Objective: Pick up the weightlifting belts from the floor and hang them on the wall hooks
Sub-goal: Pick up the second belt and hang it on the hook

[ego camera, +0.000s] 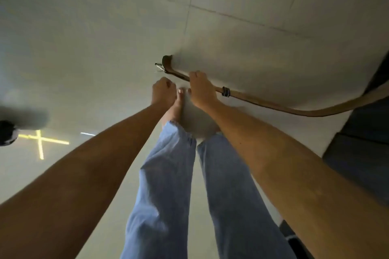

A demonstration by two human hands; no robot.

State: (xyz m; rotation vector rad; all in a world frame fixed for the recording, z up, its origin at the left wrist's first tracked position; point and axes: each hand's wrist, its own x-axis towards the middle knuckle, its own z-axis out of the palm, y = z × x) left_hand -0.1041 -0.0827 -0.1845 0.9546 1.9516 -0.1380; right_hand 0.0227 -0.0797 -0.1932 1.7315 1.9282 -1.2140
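While we bend over pale tiled floor [105, 38], right hand [201, 88] curls fingers on long tan leather belt [263, 102] lying there; left hand [163, 90] fisted, empty. Risk: slack buckle end swinging, slipping one-handed grip.

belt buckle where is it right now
In the head view the buckle lies on the floor at the brown belt's left end, just above the left hand and left of the right hand.
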